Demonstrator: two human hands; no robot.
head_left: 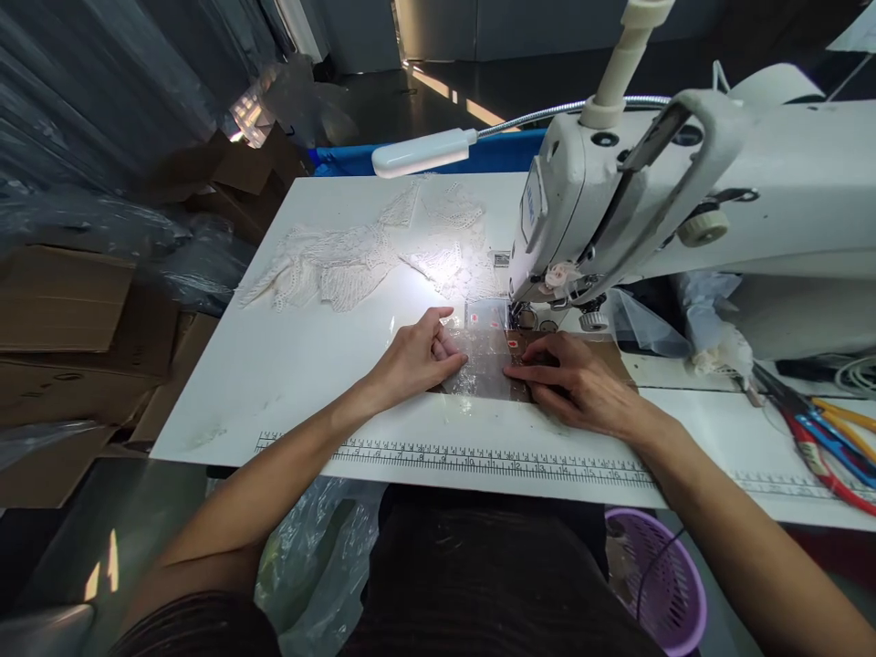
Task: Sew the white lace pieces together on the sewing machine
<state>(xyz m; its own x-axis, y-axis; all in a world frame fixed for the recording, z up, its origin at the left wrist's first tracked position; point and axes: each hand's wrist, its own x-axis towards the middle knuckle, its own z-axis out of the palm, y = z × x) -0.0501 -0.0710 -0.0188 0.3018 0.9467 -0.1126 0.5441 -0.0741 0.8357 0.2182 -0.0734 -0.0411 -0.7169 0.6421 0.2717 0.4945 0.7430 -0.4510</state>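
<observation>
A clear plastic sheet (479, 367) with small red marks lies flat on the sewing table, its far edge close to the needle area of a white sewing machine (557, 205). My left hand (419, 358) rests at the sheet's left side, thumb reaching onto the plastic, forefinger raised apart and the other fingers partly curled. From the right, my right hand (578, 379) lies with its fingers stretched over a brown strip (518, 388) along the sheet. Part of the brown piece is hidden under that hand. White lace pieces (356, 265) are spread beyond my left hand.
A white lamp (424, 153) on a flexible neck hangs over the table's back. Scissors (814, 438) with coloured handles lie at right. A printed ruler (472, 459) runs along the front edge. Cardboard boxes (65, 301) stand at left, a purple basket (691, 602) below.
</observation>
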